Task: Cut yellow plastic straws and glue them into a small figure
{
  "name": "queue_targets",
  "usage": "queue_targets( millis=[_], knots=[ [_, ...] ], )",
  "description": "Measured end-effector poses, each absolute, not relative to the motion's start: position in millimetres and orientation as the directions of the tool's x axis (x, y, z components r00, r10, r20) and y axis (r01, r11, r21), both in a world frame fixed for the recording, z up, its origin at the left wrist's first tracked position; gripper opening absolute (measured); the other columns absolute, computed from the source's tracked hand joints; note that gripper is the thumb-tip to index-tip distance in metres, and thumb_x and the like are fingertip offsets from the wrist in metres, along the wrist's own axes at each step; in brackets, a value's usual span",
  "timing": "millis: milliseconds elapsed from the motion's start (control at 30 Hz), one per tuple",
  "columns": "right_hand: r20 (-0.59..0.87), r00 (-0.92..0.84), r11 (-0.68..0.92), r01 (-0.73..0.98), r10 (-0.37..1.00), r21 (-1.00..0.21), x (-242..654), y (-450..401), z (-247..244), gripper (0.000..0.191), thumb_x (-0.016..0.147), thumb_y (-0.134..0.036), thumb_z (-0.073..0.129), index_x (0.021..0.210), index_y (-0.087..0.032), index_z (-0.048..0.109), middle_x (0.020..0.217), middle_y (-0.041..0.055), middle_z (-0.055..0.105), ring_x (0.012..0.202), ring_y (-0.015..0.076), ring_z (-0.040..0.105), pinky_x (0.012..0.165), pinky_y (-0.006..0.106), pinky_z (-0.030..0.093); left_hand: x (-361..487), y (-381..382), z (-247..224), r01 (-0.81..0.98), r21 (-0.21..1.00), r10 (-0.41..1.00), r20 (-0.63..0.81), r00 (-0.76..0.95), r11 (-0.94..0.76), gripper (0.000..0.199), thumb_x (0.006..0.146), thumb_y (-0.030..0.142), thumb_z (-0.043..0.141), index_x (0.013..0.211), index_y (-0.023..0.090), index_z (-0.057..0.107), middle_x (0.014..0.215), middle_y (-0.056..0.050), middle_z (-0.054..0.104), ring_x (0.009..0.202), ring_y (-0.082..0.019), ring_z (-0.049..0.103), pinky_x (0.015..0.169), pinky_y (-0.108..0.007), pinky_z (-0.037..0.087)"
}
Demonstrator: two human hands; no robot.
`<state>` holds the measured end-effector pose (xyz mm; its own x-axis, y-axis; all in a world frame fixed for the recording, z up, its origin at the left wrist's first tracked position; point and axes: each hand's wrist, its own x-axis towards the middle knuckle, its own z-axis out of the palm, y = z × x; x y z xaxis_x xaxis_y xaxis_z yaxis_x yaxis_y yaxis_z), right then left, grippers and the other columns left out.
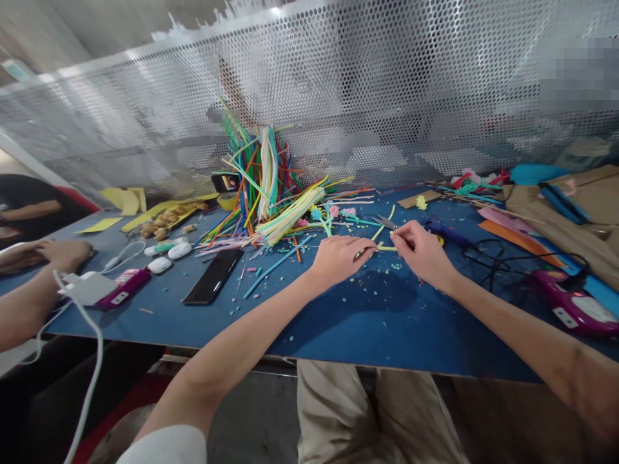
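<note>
My left hand [342,259] is over the table with its fingers bent together, the fingertips closed on a short yellow pipe cleaner [387,248]. Close by on the right, my right hand [424,252] is closed, its thumb and forefinger pinched near the other end of that piece. Scissors [385,223] project from the right hand, blades toward the upper left; their handles are hidden by the fingers. Another thin yellow stem [389,216] rises behind the blades. Just beyond my left hand lie pipe-cleaner flowers [333,211] in pink and blue. Small cut bits are scattered around.
Behind stands a large bundle of coloured pipe cleaners [265,174]. A black phone [213,277] and purple power strip [124,287] lie left, near another person's hand [65,254]. On the right are a blue glue gun [447,233], black cable and second purple strip [575,303].
</note>
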<state>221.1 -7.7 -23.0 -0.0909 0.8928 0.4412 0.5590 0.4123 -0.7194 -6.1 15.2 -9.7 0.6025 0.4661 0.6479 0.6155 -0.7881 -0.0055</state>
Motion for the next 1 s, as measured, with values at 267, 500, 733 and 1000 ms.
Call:
queue_targets(
  millis=[267,500,733,1000],
  knots=[
    [0.436,-0.104,0.418,0.546,0.894,-0.726,219.2,-7.7,-23.1,0.02,0.094,-0.044,0.052,0.091,-0.025,0.052,0.067,-0.0004,0.065,0.058,0.018,0.063,0.056,0.03,0.048,-5.5,13.6,-8.4,0.612,-0.013,0.452,0.661,0.598,-0.791,0.018,0.095,0.033,0.055,0.094,0.027,0.072,0.086,0.004,0.076,0.073,-0.01,0.069,0.068,-0.023,0.044],
    [0.496,-0.046,0.451,0.495,0.867,-0.743,223.3,-5.9,-19.0,0.018,0.094,-0.042,0.054,0.095,-0.025,0.057,0.079,0.0023,0.071,0.071,0.0192,0.069,0.068,0.033,0.055,-5.5,13.7,-7.2,0.618,-0.019,0.457,0.655,0.601,-0.786,0.018,0.095,0.032,0.054,0.094,0.027,0.072,0.087,0.004,0.076,0.071,-0.01,0.069,0.066,-0.024,0.044],
    [0.49,-0.063,0.468,0.421,0.869,-0.777,229.7,-6.7,-11.6,0.019,0.095,-0.042,0.054,0.098,-0.024,0.058,0.087,0.004,0.075,0.078,0.0198,0.072,0.077,0.035,0.058,-7.6,15.8,-8.7,0.626,-0.008,0.471,0.65,0.596,-0.78,0.02,0.096,0.034,0.053,0.096,0.026,0.072,0.091,0.001,0.076,0.076,-0.012,0.069,0.068,-0.024,0.045],
    [0.58,-0.235,0.586,0.601,0.78,-0.544,236.5,-9.5,-4.9,0.017,0.095,-0.039,0.056,0.1,-0.025,0.065,0.093,0.0026,0.075,0.083,0.0206,0.072,0.082,0.036,0.056,-7.6,16.7,-8.3,0.619,-0.056,0.433,0.666,0.608,-0.783,0.02,0.096,0.034,0.054,0.094,0.026,0.072,0.087,0.001,0.075,0.074,-0.012,0.067,0.07,-0.025,0.044]
  ],
)
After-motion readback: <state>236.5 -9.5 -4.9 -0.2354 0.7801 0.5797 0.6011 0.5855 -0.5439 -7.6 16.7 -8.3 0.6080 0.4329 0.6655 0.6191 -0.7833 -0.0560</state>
